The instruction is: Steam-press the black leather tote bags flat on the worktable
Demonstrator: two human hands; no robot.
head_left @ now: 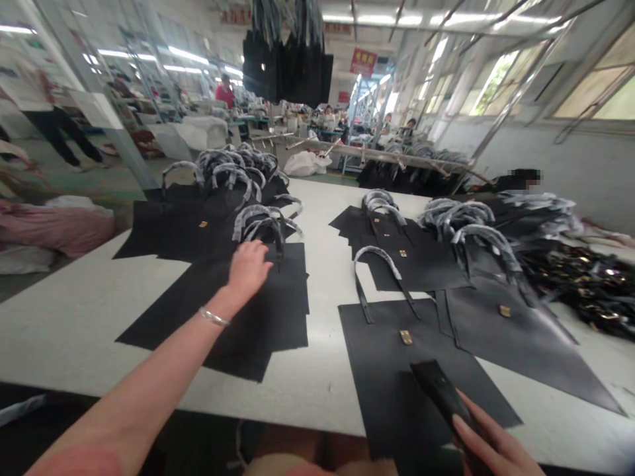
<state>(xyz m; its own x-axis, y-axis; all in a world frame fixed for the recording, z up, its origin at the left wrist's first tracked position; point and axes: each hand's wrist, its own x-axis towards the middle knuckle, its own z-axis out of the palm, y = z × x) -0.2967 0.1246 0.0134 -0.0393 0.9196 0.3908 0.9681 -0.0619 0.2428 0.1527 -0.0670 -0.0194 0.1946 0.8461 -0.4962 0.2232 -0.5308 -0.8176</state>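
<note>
Two bare hands over a white table strewn with flat black bags. Left hand stretched out to the centre of the frame, palm down, fingers extended and lying together, clamped on nothing. Resting on the top edge of a stack of black bags, just below its paper-wrapped handles. Thin silver bracelet at that wrist.

Right hand down in the lower right corner, partly cut by the frame edge, fingers wrapped tight around the near end of a black handheld object, narrow and flat, pointing up and left. Held over the lower part of the front bag, which lies flat at lower centre-right with a gold clasp near its top and one wrapped handle arching toward the upper left. Cannot tell whether touching that bag or just above it.

More bags overlapping just right of it. Another heap of bags in the upper left part of the table. Dark hanging bags at top centre.
</note>
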